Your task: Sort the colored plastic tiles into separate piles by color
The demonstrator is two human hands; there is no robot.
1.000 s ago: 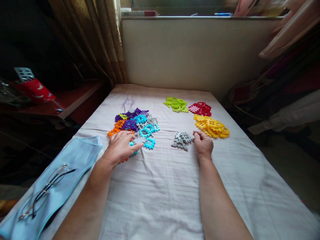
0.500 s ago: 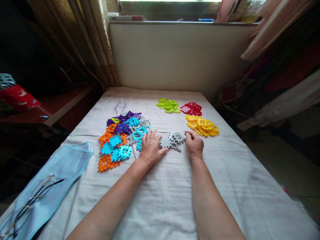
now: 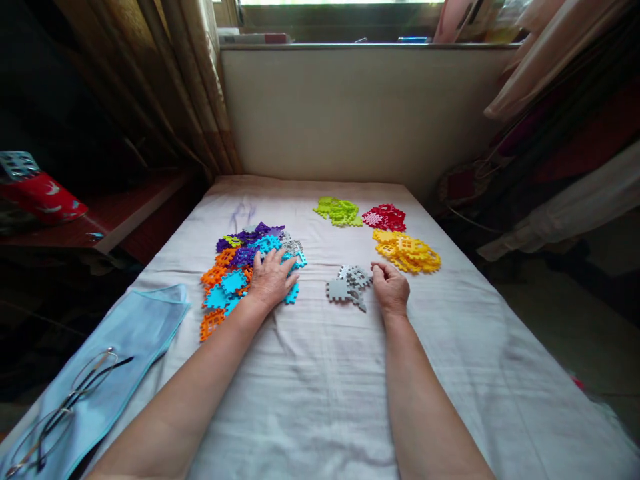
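My left hand (image 3: 271, 279) lies with fingers spread over the mixed pile of flat, notched plastic building tiles. Around it show orange tiles (image 3: 212, 325), blue tiles (image 3: 233, 282), purple tiles (image 3: 260, 231) and a few grey ones, partly hidden by the hand. My right hand (image 3: 391, 288) rests on the sheet with its fingers curled closed, just right of a small heap of grey tiles (image 3: 340, 289). Whether anything is inside those fingers is hidden.
Farther back lie separate heaps of lime-green tiles (image 3: 339, 211), red tiles (image 3: 385, 217) and yellow tiles (image 3: 407, 252). Eyeglasses (image 3: 65, 407) sit on a light blue cloth (image 3: 145, 313) at the left edge. A wall (image 3: 360, 113) stands behind the bed-like surface.
My left hand has left the grey heap and moved left onto the mixed pile. The nearest grey tile now lies slightly closer to me. My right hand has stayed in place.
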